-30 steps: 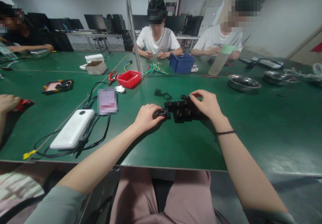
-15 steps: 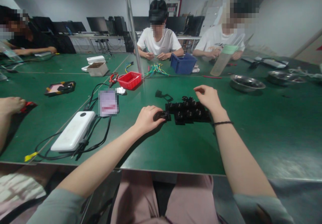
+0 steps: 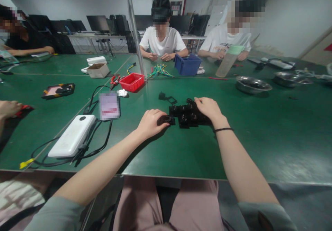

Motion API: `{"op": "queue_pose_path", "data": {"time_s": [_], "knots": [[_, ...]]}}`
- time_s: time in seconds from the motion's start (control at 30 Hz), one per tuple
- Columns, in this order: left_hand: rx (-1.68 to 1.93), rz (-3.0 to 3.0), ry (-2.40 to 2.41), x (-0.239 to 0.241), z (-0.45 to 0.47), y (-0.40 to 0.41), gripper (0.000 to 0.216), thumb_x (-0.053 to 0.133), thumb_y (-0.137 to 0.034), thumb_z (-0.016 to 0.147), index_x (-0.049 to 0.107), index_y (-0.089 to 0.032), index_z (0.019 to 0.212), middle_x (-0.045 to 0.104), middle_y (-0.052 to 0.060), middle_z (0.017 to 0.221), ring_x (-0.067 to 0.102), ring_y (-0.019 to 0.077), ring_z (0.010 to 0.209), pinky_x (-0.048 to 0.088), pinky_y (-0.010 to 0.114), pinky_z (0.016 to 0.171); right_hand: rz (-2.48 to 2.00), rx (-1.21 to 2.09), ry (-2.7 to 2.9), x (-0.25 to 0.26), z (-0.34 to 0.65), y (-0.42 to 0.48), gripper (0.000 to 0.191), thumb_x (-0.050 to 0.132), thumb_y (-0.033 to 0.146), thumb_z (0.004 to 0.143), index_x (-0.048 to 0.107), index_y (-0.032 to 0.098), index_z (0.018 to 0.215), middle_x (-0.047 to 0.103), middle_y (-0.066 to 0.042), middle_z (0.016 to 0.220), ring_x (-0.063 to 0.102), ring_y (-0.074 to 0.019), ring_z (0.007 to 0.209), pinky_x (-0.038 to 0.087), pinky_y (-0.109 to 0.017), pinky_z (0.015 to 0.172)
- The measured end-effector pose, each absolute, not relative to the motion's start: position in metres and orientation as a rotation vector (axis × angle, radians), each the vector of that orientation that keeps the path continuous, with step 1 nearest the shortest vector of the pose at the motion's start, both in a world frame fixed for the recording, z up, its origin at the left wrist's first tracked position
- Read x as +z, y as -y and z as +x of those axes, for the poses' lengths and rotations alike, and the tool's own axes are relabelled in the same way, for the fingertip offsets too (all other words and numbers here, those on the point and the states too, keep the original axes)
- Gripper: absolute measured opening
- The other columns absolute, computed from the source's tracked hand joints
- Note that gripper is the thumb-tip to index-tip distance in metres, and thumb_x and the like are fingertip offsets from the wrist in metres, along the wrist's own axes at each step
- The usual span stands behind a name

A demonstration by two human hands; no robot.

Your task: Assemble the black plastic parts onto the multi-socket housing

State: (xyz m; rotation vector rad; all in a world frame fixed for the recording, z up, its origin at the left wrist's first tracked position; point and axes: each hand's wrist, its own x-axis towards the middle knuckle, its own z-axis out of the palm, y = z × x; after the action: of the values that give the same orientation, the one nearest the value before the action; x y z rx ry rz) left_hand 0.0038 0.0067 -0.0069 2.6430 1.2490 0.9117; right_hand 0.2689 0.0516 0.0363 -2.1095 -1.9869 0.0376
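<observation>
Your left hand (image 3: 153, 123) pinches a small black part (image 3: 164, 120), just left of the black cluster (image 3: 188, 117) on the green tabletop (image 3: 176, 151). Your right hand (image 3: 210, 110): at the cluster's right end, grip unclear.

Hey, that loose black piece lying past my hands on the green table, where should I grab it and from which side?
Probably pinch the loose black piece at its chunky left end, coming from above and the left. That end looks thicker than the open frame on its right, which lies nearer the clustered black parts and your right hand.
</observation>
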Motion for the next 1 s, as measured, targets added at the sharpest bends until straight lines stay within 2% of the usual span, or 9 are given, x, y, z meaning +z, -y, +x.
{"op": "queue_pose_path", "data": {"time_s": [0.23, 0.5, 0.67, 1.0], "knots": [[0.826, 2.628, -1.289, -0.004, 0.004, -0.005, 0.031, 0.07, -0.04, 0.082, 0.066, -0.018, 0.103, 0.072, 0.007, 0.101, 0.065, 0.0253, 0.092, 0.047, 0.039, 0.081, -2.183, 0.012, 2.051, 0.04, 0.264, -0.047, 0.049, 0.029, 0.035, 0.1, 0.074, 0.016, 0.104, 0.072, -0.016, 0.111, 0.066, -0.0303, 0.107, 0.047, -0.038, 0.087], [0.801, 2.632, -1.304, -0.006, 0.003, -0.006, 0.034, 0.069, -0.04, 0.082, 0.066, -0.018, 0.107, 0.072, 0.008, 0.103, 0.065, 0.026, 0.093, 0.048, 0.04, 0.082, -2.18, -0.059, 2.048, 0.041, 0.265, -0.046, 0.051, 0.027, 0.035, 0.099, 0.074, 0.015, 0.096, 0.074, -0.017, 0.102, 0.069, -0.0288, 0.099, 0.048, -0.036, 0.083], [0.792, 2.63, -1.305, -0.005, 0.004, -0.006, 0.034, 0.069, -0.04, 0.082, 0.066, -0.017, 0.107, 0.072, 0.009, 0.103, 0.065, 0.0263, 0.093, 0.048, 0.041, 0.082, -2.135, -0.05, 2.026, 0.042, 0.266, -0.045, 0.049, 0.029, 0.034, 0.099, 0.074, 0.015, 0.098, 0.074, -0.018, 0.106, 0.068, -0.0305, 0.099, 0.047, -0.038, 0.082], [0.777, 2.633, -1.304, -0.005, 0.003, -0.006, 0.035, 0.068, -0.042, 0.083, 0.066, -0.017, 0.107, 0.072, 0.008, 0.103, 0.065, 0.0262, 0.093, 0.049, 0.041, 0.083, -2.009, -0.012, 1.933, 0.034, 0.275, -0.048, 0.041, 0.037, 0.033, 0.096, 0.075, 0.019, 0.09, 0.075, -0.013, 0.103, 0.069, -0.028, 0.094, 0.048, -0.035, 0.08]]}}
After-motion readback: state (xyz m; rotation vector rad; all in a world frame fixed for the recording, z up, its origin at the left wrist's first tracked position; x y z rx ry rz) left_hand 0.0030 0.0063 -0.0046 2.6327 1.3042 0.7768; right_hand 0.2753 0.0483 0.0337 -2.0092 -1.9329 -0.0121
